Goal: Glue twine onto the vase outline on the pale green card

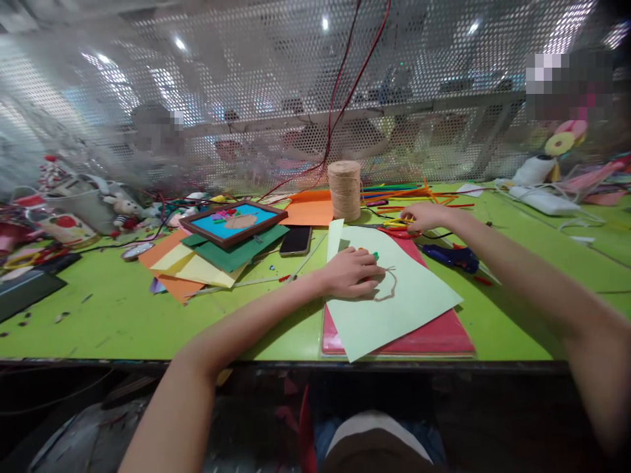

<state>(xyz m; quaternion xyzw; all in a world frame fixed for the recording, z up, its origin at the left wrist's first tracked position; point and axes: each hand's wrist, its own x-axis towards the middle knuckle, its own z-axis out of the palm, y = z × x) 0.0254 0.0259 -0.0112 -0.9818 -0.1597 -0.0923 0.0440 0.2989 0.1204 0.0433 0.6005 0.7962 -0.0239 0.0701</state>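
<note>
Fingers of the left hand (352,272) lie by the string (395,284) on pale green paper (394,322), maybe to hold it still; I can't tell if they pinch. The right hand (422,217) is at the red-handled scissors (407,234), grip unclear.

Desk (123,315): green top, smooth, semi-gloss. Along the back edge, 1 perforated screen (276,59), metal, dull sheen. Near the front edge, 1 pale green sheet (404,312), matt paper, bearing 1 length of twine (395,284), rough; beneath, 1 red folder (419,343), glossy, plastic in look. Toward the back edge: 1 twine roll (344,192), coarse, fibrous; 1 phone (296,241), dark glossy face; 1 picture frame (255,228), brown, wood-like, smooth.
</note>
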